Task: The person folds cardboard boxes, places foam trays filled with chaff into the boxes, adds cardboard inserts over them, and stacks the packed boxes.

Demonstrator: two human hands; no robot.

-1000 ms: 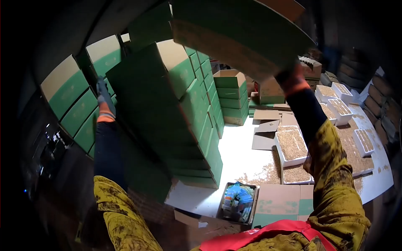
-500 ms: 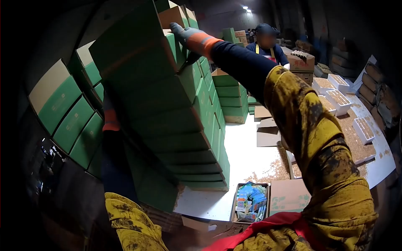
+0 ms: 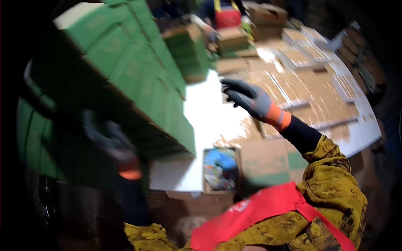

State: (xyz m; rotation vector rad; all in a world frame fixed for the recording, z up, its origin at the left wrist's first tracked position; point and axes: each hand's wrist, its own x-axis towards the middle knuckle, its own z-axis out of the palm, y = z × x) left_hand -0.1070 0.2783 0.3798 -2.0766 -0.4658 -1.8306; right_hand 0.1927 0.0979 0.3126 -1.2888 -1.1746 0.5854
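A tall stack of green cardboard boxes (image 3: 142, 88) leans across the left half of the head view. My left hand (image 3: 111, 140), in a grey glove with an orange cuff, is beside its shaded near side. Its fingers are spread and blurred, and whether they touch the boxes I cannot tell. Over the table, my gloved right hand (image 3: 253, 98) hangs in the air with fingers apart and nothing held. Below it are a shallow box of blue packets (image 3: 221, 163) and a brown and green carton (image 3: 266, 161).
The white table (image 3: 197, 111) carries white trays (image 3: 295, 60) and brown loose material at the right. A smaller green stack (image 3: 186, 52) stands farther back. Behind the table, a person in a red apron (image 3: 228, 17) has their hands near a box (image 3: 232, 39).
My right hand has left the top of the tall stack and come down to the right over the table. My left hand shows more fully now. The view has tipped downward.
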